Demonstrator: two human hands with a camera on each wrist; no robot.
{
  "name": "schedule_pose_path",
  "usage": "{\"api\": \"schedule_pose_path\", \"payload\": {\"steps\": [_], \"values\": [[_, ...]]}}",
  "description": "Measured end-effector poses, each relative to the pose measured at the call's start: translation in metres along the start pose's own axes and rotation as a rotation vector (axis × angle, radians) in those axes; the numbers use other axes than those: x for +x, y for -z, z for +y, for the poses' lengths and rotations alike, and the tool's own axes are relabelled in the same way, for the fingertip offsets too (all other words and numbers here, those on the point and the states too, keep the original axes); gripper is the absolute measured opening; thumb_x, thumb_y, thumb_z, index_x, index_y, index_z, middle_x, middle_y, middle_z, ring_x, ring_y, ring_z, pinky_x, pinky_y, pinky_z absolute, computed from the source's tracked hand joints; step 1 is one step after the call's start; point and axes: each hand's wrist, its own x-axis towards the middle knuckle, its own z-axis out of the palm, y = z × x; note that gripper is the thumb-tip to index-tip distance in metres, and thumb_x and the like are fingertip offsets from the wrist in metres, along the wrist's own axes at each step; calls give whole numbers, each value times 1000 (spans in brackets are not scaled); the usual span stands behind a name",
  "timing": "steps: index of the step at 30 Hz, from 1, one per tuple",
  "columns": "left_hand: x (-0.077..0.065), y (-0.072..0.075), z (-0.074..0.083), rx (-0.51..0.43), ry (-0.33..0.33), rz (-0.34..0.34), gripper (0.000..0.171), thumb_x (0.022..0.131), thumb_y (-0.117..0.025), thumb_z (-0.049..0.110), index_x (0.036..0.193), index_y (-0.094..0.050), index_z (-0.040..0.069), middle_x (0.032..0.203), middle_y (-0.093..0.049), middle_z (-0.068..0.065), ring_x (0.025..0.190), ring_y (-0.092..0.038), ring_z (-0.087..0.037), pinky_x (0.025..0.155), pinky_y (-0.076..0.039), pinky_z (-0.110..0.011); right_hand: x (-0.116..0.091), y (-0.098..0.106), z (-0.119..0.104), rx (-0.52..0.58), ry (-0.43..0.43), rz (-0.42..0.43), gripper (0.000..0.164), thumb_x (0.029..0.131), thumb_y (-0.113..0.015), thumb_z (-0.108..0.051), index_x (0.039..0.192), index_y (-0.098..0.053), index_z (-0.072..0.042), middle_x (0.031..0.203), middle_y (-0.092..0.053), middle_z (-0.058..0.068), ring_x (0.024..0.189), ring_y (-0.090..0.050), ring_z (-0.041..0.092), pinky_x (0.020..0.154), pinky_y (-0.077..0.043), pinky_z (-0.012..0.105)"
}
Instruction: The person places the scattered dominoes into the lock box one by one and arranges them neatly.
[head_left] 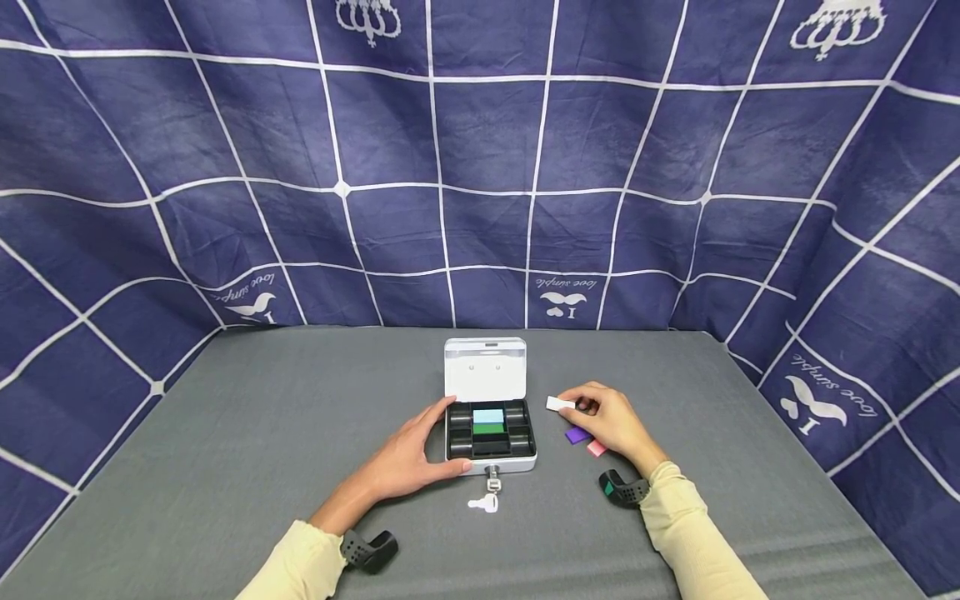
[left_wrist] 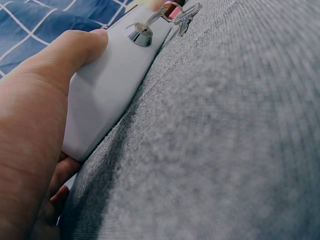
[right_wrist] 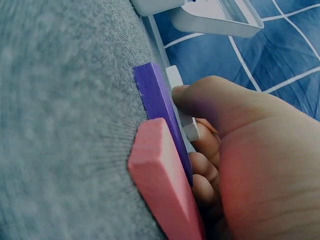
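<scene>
A small white cash box (head_left: 501,467) stands with its lid (head_left: 485,371) raised, showing a black compartment tray (head_left: 459,442). In the tray's middle lie a light blue block (head_left: 488,416) and a green block (head_left: 488,428). My left hand (head_left: 405,454) grips the box's left side, thumb on the front edge and fingers toward the back. To the right of the box, my right hand (head_left: 611,421) pinches a white block (head_left: 559,404) between thumb and fingers. Just below that hand, a purple block (head_left: 577,435) and a pink block (head_left: 596,448) lie on the grey cloth.
A key (head_left: 486,502) hangs from the lock (left_wrist: 140,34) at the box's front. Grey cloth (head_left: 225,467) covers the table. Behind and at the sides hangs a blue curtain (head_left: 487,225) with white lines. Dark bands (head_left: 622,489) sit on both wrists.
</scene>
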Motion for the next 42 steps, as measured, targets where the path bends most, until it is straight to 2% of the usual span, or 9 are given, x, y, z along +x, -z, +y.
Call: {"api": "schedule_pose_path", "payload": {"steps": [23, 36, 42], "values": [[0, 0, 0, -8, 0, -2, 101, 79, -80, 64, 161, -35, 27, 157, -47, -15, 142, -46, -40, 112, -40, -61, 2, -4, -6, 74, 62, 109, 16, 85, -83, -9, 99, -80, -16, 84, -63, -4, 63, -53, 4, 57, -45, 18], [-1, -1, -1, -13, 22, -5, 100, 78, -81, 64, 160, -35, 28, 157, -47, -14, 143, -45, -39, 112, -39, -61, 4, -5, -19, 72, 95, 120, 14, 86, -84, -13, 98, -79, -19, 83, -62, -6, 64, -54, 5, 58, -46, 20], [0, -1, -1, -10, 11, -3, 100, 79, -81, 64, 160, -35, 28, 157, -47, -14, 143, -45, -39, 112, -39, -61, 5, -5, -24, 72, 102, 125, 14, 86, -85, -14, 97, -79, -21, 83, -63, -8, 66, -55, 5, 59, -47, 20]]}}
